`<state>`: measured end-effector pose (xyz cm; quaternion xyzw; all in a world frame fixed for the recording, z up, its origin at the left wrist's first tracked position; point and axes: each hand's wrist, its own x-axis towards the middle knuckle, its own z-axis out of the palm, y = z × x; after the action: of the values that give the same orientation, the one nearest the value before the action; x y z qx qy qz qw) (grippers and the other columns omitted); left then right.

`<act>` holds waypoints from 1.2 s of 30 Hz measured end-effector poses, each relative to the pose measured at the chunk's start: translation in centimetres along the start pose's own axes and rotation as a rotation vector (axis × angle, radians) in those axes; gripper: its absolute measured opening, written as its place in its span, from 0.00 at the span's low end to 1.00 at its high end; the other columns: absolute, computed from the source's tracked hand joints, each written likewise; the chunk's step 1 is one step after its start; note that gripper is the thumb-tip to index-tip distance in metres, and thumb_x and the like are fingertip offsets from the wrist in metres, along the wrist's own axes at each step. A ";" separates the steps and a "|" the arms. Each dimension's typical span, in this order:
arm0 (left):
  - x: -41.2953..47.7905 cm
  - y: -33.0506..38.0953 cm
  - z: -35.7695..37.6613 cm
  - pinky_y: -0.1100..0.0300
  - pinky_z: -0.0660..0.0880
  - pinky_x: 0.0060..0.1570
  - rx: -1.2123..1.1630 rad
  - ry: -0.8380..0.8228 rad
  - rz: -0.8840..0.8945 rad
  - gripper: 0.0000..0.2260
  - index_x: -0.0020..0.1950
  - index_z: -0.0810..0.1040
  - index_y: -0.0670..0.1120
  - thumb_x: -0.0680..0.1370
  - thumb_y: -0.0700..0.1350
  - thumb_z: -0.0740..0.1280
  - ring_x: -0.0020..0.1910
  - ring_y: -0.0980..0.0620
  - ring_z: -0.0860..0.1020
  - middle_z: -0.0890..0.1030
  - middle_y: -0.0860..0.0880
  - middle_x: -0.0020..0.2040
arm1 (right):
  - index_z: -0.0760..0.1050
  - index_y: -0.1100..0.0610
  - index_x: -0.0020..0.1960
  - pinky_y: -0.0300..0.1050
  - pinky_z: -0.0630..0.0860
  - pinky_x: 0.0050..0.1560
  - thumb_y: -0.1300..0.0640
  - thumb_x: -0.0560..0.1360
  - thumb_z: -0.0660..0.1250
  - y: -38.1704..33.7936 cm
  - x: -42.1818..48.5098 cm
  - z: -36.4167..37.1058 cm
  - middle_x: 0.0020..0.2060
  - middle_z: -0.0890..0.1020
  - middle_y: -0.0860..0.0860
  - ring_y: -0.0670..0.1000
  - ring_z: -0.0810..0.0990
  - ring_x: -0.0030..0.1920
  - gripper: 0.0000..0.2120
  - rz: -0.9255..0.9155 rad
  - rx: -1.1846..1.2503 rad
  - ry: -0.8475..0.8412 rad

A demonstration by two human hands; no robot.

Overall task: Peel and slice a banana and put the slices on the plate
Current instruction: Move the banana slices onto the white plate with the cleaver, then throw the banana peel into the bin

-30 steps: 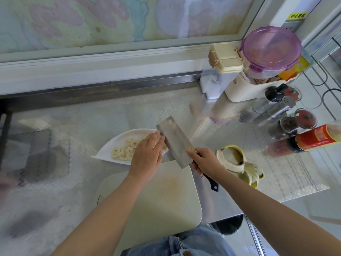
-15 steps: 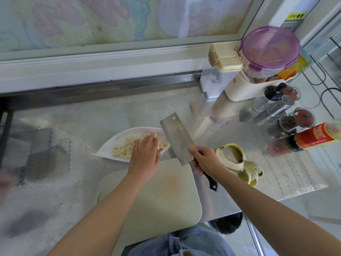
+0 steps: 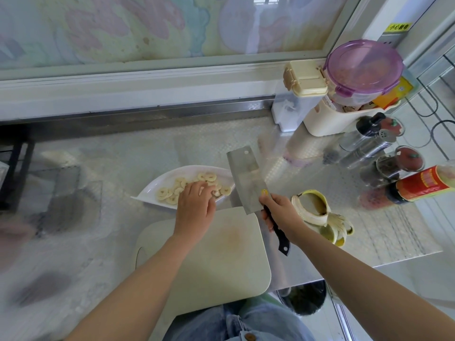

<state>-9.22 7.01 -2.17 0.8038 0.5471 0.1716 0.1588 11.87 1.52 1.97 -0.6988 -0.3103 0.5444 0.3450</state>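
Head view: the banana is already cut into pale, thin round slices (image 3: 170, 193) with darker centres. They lie in a loose heap on one white, leaf-shaped plate (image 3: 152, 187) on the counter (image 3: 123, 158), just beyond the board (image 3: 221, 262). I see more than a dozen slices, but some are under my fingers, so I cannot count them exactly.

My left hand (image 3: 195, 205) rests over the near side of the heap, fingers loose and spread, holding nothing that I can see. My right hand (image 3: 280, 212) is wrapped round the black handle of one cleaver (image 3: 246, 180). Its broad blade is raised and tilted over the gap between plate and board.

The single cream board has a faint yellowish stain in its middle. One empty peel (image 3: 317, 212), yellow outside and browned inside, lies splayed on the counter to the right of my right hand.

A yellow sticker (image 3: 398, 27) on the far wall carries dark characters too small to read. One bottle (image 3: 423, 185) on its side has a red label with unreadable yellow print.
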 end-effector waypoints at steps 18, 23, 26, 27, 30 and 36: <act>-3.5 8.2 0.5 0.60 0.75 0.36 -1.256 -0.104 -0.819 0.06 0.50 0.80 0.35 0.75 0.34 0.69 0.36 0.47 0.75 0.80 0.39 0.41 | 0.69 0.54 0.60 0.43 0.74 0.33 0.62 0.73 0.68 3.5 -4.3 -1.6 0.40 0.77 0.55 0.49 0.75 0.32 0.17 -0.078 -0.214 -0.270; -4.6 10.0 1.8 0.62 0.73 0.35 -1.194 -0.133 -0.809 0.04 0.44 0.80 0.42 0.77 0.40 0.67 0.33 0.51 0.76 0.80 0.45 0.36 | 0.70 0.52 0.57 0.44 0.75 0.29 0.58 0.73 0.67 5.2 -5.3 -3.4 0.43 0.78 0.51 0.50 0.76 0.32 0.14 -0.140 -0.288 -0.031; -5.1 10.5 3.3 0.59 0.73 0.37 -0.986 -0.178 -0.742 0.06 0.44 0.80 0.42 0.77 0.43 0.65 0.34 0.49 0.76 0.81 0.46 0.36 | 0.69 0.50 0.58 0.43 0.76 0.30 0.60 0.74 0.67 5.6 -5.8 -5.6 0.43 0.77 0.51 0.51 0.76 0.32 0.15 -0.139 -0.259 0.065; -5.2 10.6 3.7 0.58 0.74 0.41 -0.846 -0.207 -0.674 0.07 0.44 0.80 0.43 0.76 0.44 0.65 0.37 0.48 0.78 0.82 0.46 0.38 | 0.70 0.51 0.59 0.44 0.76 0.31 0.61 0.73 0.68 5.7 -5.8 -6.4 0.43 0.77 0.51 0.52 0.77 0.32 0.16 -0.136 -0.257 0.104; -5.2 11.1 4.2 0.58 0.73 0.47 -0.503 -0.273 -0.519 0.08 0.50 0.81 0.47 0.78 0.45 0.63 0.46 0.48 0.78 0.82 0.48 0.46 | 0.74 0.53 0.58 0.47 0.78 0.32 0.60 0.72 0.69 5.9 -5.4 -8.1 0.42 0.80 0.55 0.55 0.79 0.33 0.15 -0.127 -0.312 0.156; -4.5 10.6 4.7 0.58 0.69 0.51 -0.294 -0.274 -0.436 0.09 0.53 0.80 0.46 0.77 0.42 0.62 0.55 0.46 0.76 0.80 0.45 0.52 | 0.79 0.50 0.52 0.47 0.78 0.41 0.54 0.69 0.70 5.9 -3.9 -8.2 0.37 0.82 0.48 0.49 0.80 0.39 0.11 -0.167 -0.496 0.168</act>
<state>0.09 -1.23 -2.16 0.6514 0.6495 0.1008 0.3791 19.39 -6.20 0.65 -0.7767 -0.4609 0.3616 0.2315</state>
